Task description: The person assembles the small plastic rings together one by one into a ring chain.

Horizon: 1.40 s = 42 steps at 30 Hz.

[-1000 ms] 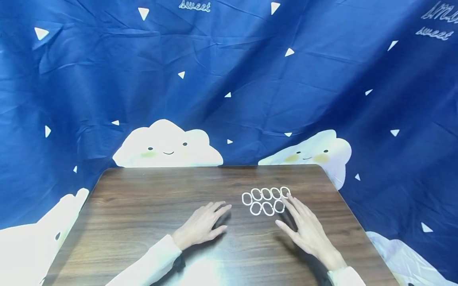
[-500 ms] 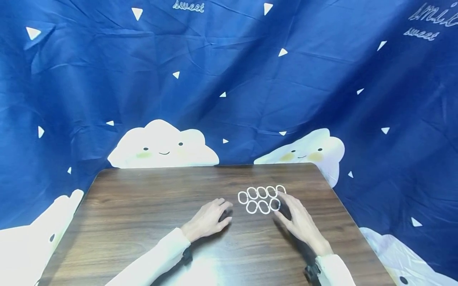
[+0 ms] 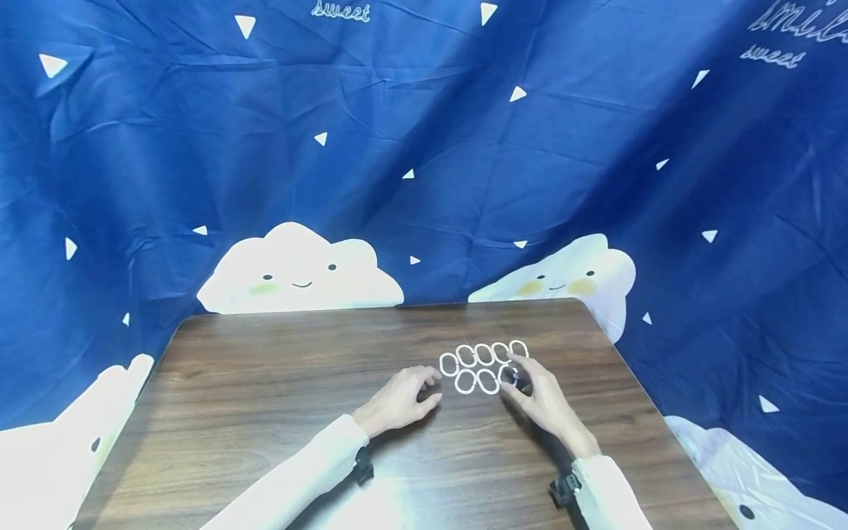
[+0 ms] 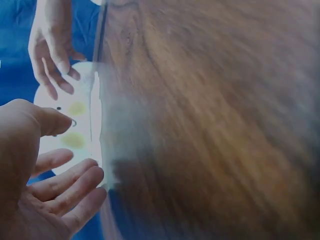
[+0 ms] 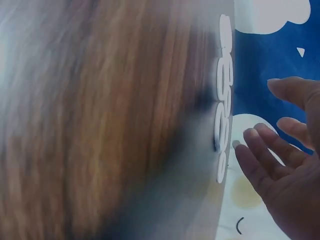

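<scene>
Several white oval rings [image 3: 457, 364] lie flat in two close rows on the wooden table, right of its middle. Over the right end of these rows is my right hand [image 3: 546, 397], thumb and forefinger apart around the end ring of the near row. In the right wrist view, the rings [image 5: 226, 34] appear nearly edge-on beside my right hand [image 5: 280, 175], whose fingers are loosely bent. My left hand [image 3: 397, 400] is just left of the leftmost ring, holding nothing. The left wrist view shows its fingers [image 4: 82, 182] relaxed and spread from the thumb.
The brown wooden table [image 3: 285, 383] has a straight far edge with rounded corners. Behind it hangs a blue curtain [image 3: 371, 103] printed with white clouds and triangles. Small black devices sit under both wrists, one at the left sleeve [image 3: 363, 466] and one at the right [image 3: 565, 489].
My left hand has moved right, toward the rings. The right hand has drawn left, its thumb and fingers closer together around the near row's end ring. The view has shifted slightly.
</scene>
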Available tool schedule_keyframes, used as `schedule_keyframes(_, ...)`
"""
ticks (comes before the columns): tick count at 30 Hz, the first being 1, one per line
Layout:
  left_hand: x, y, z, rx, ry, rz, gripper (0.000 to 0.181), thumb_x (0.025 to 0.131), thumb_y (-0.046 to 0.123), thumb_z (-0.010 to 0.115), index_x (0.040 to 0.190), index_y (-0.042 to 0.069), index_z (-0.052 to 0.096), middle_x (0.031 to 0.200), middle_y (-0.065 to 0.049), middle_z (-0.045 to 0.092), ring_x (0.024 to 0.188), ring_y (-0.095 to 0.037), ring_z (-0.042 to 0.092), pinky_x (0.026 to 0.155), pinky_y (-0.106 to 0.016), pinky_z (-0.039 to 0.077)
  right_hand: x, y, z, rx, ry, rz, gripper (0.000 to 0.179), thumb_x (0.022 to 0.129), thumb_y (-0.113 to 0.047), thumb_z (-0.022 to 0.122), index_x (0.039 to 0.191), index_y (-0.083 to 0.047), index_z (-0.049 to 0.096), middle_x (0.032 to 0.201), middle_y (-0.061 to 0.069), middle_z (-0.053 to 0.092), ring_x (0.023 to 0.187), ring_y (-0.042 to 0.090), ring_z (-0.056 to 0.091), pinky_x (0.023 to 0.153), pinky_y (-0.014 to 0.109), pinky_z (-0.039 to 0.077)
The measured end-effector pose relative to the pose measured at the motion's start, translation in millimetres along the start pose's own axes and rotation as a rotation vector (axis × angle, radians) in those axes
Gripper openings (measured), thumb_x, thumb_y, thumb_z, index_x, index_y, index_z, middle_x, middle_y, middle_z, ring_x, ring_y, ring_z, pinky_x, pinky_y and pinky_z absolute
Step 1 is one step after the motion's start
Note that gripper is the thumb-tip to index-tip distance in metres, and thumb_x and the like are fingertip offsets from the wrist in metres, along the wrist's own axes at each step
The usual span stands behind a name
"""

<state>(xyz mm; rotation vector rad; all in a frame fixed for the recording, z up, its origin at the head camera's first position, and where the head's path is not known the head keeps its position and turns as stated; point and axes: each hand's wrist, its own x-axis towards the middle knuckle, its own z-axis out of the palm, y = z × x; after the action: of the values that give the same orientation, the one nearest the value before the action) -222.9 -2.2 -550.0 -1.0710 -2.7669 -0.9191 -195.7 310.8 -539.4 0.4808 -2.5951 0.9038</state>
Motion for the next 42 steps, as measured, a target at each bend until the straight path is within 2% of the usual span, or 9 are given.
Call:
schedule_keyframes(2, 3.2, -0.3, 1.1, -0.023, 0.013, 0.002, 0.033, 0.097, 0.024, 0.072, 0.125, 0.007, 0.068, 0.115, -0.007, 0.074, 0.105, -0.019, 0.072, 0.092, -0.031, 0.061, 1.3, 0, 2, 0.053, -0.001, 0.028, 0.058, 0.086, -0.006, 0.083, 0.138, 0.004, 0.06, 0.115, 0.025, 0.072, 0.094, 0.039, 0.073, 0.078, 0.049, 0.064)
schedule_keyframes(6, 7.9, 0.5, 3.5, -0.029, 0.017, 0.006, 0.032, 0.097, 0.024, 0.072, 0.123, 0.006, 0.069, 0.115, -0.008, 0.075, 0.105, -0.021, 0.073, 0.093, -0.033, 0.061, 3.4, 0, 5, 0.118, -0.023, 0.095, 0.056, 0.085, -0.003, 0.082, 0.137, 0.003, 0.06, 0.113, 0.024, 0.072, 0.091, 0.036, 0.074, 0.08, 0.045, 0.064)
schedule_keyframes(12, 16.5, 4.0, 6.6, -0.041, -0.027, -0.029, 0.035, 0.098, 0.026, 0.071, 0.128, 0.007, 0.067, 0.119, -0.007, 0.075, 0.109, -0.021, 0.072, 0.096, -0.033, 0.06, 5.1, -2, 11, 0.132, -0.05, 0.153, 0.056, 0.084, -0.004, 0.084, 0.135, 0.005, 0.062, 0.109, 0.021, 0.074, 0.088, 0.03, 0.075, 0.082, 0.041, 0.064)
schedule_keyframes(28, 33.5, 11.9, 14.5, -0.106, -0.029, -0.053, 0.041, 0.092, 0.019, 0.078, 0.128, 0.005, 0.066, 0.122, -0.013, 0.074, 0.103, -0.024, 0.075, 0.09, -0.026, 0.06, 9.1, -1, 23, 0.189, -0.085, 0.183, 0.058, 0.077, 0.001, 0.087, 0.13, 0.006, 0.064, 0.108, 0.022, 0.075, 0.082, 0.029, 0.075, 0.076, 0.033, 0.064)
schedule_keyframes(38, 43.9, 14.1, 18.6, -0.075, -0.044, -0.036, 0.042, 0.088, 0.015, 0.082, 0.126, 0.005, 0.066, 0.124, -0.01, 0.072, 0.1, -0.021, 0.071, 0.088, -0.024, 0.058, 15.3, -1, 24, 0.121, -0.138, 0.199, 0.062, 0.078, -0.004, 0.089, 0.133, 0.004, 0.063, 0.116, 0.021, 0.075, 0.082, 0.027, 0.072, 0.076, 0.036, 0.062)
schedule_keyframes(42, 47.1, 12.3, 21.8, -0.041, -0.039, -0.027, 0.045, 0.087, 0.016, 0.083, 0.126, 0.006, 0.066, 0.123, -0.009, 0.073, 0.097, -0.019, 0.071, 0.086, -0.024, 0.057, 17.6, -2, 24, 0.109, -0.161, 0.196, 0.063, 0.077, -0.005, 0.089, 0.134, 0.003, 0.063, 0.12, 0.021, 0.074, 0.081, 0.025, 0.071, 0.074, 0.033, 0.06)
